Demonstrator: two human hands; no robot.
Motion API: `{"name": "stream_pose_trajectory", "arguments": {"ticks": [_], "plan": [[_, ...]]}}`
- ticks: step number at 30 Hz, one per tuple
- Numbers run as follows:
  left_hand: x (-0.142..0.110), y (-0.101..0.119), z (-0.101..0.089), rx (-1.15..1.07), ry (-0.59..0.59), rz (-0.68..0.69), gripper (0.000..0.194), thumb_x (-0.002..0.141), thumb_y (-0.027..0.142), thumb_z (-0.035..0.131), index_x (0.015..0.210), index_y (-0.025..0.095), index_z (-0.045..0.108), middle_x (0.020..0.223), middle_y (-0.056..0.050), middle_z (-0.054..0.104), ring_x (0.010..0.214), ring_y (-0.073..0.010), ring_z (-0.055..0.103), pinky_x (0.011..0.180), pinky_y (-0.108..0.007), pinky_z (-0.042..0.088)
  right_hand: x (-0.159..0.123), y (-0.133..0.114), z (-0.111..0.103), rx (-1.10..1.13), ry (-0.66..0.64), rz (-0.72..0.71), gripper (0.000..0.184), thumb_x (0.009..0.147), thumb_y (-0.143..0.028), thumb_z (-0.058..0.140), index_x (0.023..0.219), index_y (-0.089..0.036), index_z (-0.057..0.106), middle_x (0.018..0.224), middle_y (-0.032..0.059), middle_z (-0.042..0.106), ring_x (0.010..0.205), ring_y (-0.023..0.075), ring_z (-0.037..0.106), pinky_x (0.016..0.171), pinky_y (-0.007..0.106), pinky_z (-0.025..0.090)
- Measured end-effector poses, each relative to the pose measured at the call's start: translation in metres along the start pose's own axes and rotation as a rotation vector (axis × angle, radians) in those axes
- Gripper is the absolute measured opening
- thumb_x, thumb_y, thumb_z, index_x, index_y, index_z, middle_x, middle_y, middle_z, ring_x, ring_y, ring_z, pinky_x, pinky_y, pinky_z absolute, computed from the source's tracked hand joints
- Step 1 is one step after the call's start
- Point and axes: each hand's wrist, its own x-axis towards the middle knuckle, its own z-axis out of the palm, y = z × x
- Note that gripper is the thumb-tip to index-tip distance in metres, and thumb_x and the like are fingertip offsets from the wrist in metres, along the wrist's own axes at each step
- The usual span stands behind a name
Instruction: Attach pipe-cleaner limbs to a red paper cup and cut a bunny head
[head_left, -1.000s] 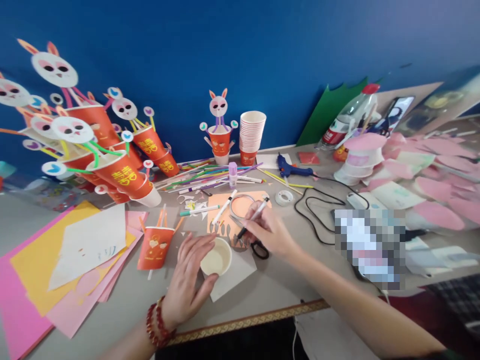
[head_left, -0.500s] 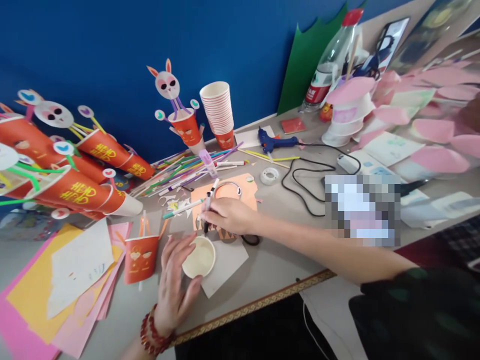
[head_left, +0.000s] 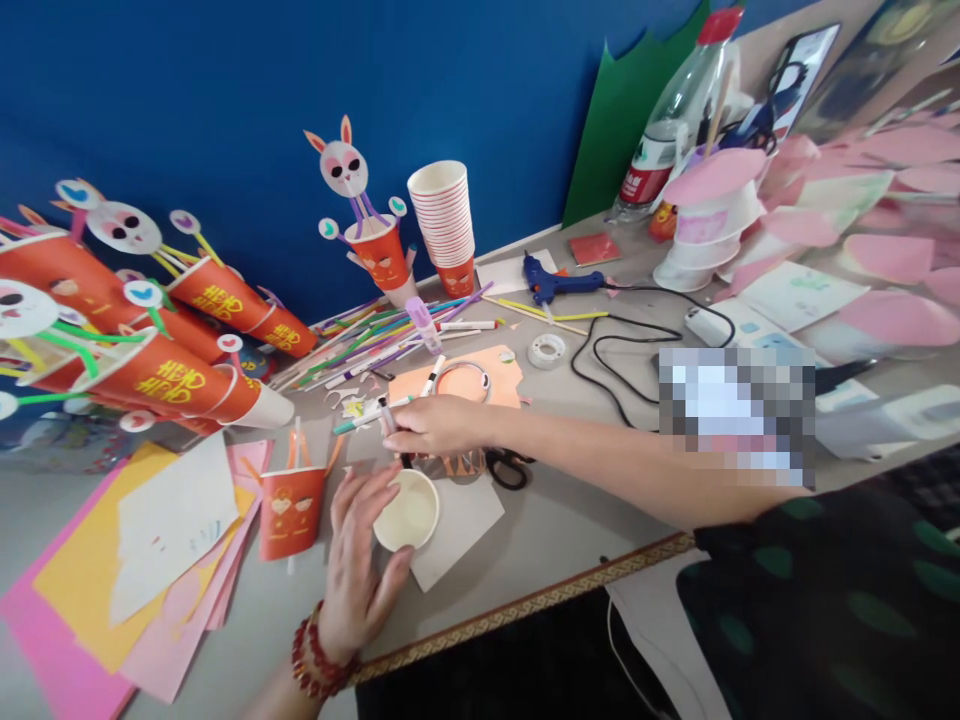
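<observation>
A pale paper cup (head_left: 405, 510) stands on a sheet of white paper (head_left: 466, 518) near the table's front edge, its open mouth facing up. My left hand (head_left: 360, 555) wraps round the cup's left side, fingertips at the far rim and thumb at the near side. A marker pen (head_left: 387, 416) is pinched in my right hand (head_left: 435, 425), its dark lower end (head_left: 406, 461) close beside the cup's far rim. Whether the tip touches the paper is hidden. Under and behind my right hand lie orange cut paper (head_left: 495, 378) and black-handled scissors (head_left: 510, 468).
To the left stand a red cup with straws (head_left: 291, 510) and layered coloured paper (head_left: 75, 590). Behind are decorated red cups (head_left: 161, 372), stacked cups (head_left: 442, 220), and a blue glue gun (head_left: 559, 285) with its cord (head_left: 592, 365). A tape roll (head_left: 546, 350) lies nearby.
My right hand has shifted slightly left and down with the marker pen, now more tilted. More of the scissors shows. My left hand stays at the cup, while the view has shifted a little.
</observation>
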Motion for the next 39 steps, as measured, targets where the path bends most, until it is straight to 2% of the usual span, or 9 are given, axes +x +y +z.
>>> {"name": "stream_pose_trajectory", "arguments": {"ticks": [5, 10, 14, 20, 26, 33, 39], "plan": [[0.000, -0.002, 0.000, 0.005, -0.004, 0.011, 0.050, 0.090, 0.020, 0.049, 0.138, 0.017, 0.039, 0.143, -0.017, 0.046, 0.133, -0.0327, 0.039, 0.113, -0.062, 0.023, -0.004, 0.002, -0.003, -0.034, 0.007, 0.000, 0.020, 0.097, -0.027, 0.049, 0.092, -0.015, 0.065, 0.092, 0.0070, 0.068, 0.080, 0.0179, 0.060, 0.067, 0.025, 0.039], [-0.001, -0.003, 0.000, 0.001, 0.007, 0.006, 0.049, 0.090, 0.020, 0.049, 0.137, 0.018, 0.039, 0.143, -0.017, 0.047, 0.134, -0.0321, 0.039, 0.113, -0.061, 0.024, -0.024, 0.002, 0.000, -0.077, 0.055, 0.026, 0.023, 0.097, -0.030, 0.050, 0.090, -0.014, 0.065, 0.091, 0.0088, 0.070, 0.081, 0.0194, 0.061, 0.069, 0.026, 0.040], [-0.001, -0.002, 0.000, -0.004, 0.008, 0.005, 0.048, 0.090, 0.020, 0.050, 0.136, 0.018, 0.039, 0.142, -0.017, 0.048, 0.134, -0.0319, 0.039, 0.113, -0.061, 0.025, -0.046, -0.003, 0.006, -0.049, 0.129, 0.068, 0.023, 0.098, -0.027, 0.050, 0.087, -0.013, 0.065, 0.091, 0.0088, 0.071, 0.080, 0.0185, 0.064, 0.070, 0.025, 0.043], [0.001, -0.001, 0.000, -0.011, 0.017, 0.011, 0.048, 0.089, 0.020, 0.051, 0.136, 0.018, 0.040, 0.142, -0.016, 0.049, 0.133, -0.0315, 0.041, 0.113, -0.061, 0.025, -0.073, -0.011, 0.016, 0.033, 0.230, 0.059, 0.019, 0.098, -0.022, 0.048, 0.091, -0.016, 0.064, 0.084, 0.0055, 0.071, 0.076, 0.0172, 0.064, 0.070, 0.025, 0.044], [0.002, -0.002, 0.000, -0.003, 0.020, 0.018, 0.050, 0.089, 0.019, 0.051, 0.138, 0.018, 0.039, 0.141, -0.016, 0.049, 0.134, -0.0313, 0.041, 0.113, -0.062, 0.025, -0.097, -0.020, 0.034, -0.013, 0.325, 0.076, 0.014, 0.096, -0.023, 0.047, 0.099, -0.017, 0.060, 0.095, 0.0074, 0.071, 0.085, 0.0212, 0.066, 0.077, 0.030, 0.047], [0.003, -0.001, 0.000, -0.016, 0.029, 0.022, 0.050, 0.089, 0.020, 0.053, 0.137, 0.019, 0.039, 0.138, -0.016, 0.051, 0.132, -0.0321, 0.042, 0.112, -0.063, 0.026, -0.112, -0.032, 0.056, -0.072, 0.467, -0.013, 0.011, 0.096, -0.021, 0.045, 0.097, -0.018, 0.056, 0.091, 0.0097, 0.071, 0.085, 0.0226, 0.066, 0.077, 0.034, 0.052], [0.004, 0.001, -0.001, -0.021, 0.033, 0.017, 0.047, 0.090, 0.023, 0.052, 0.135, 0.020, 0.039, 0.138, -0.016, 0.052, 0.131, -0.0322, 0.043, 0.112, -0.063, 0.027, -0.115, -0.039, 0.064, -0.148, 0.497, -0.070, 0.008, 0.096, -0.019, 0.047, 0.098, -0.019, 0.054, 0.090, 0.0094, 0.070, 0.079, 0.0208, 0.065, 0.074, 0.034, 0.055]]}}
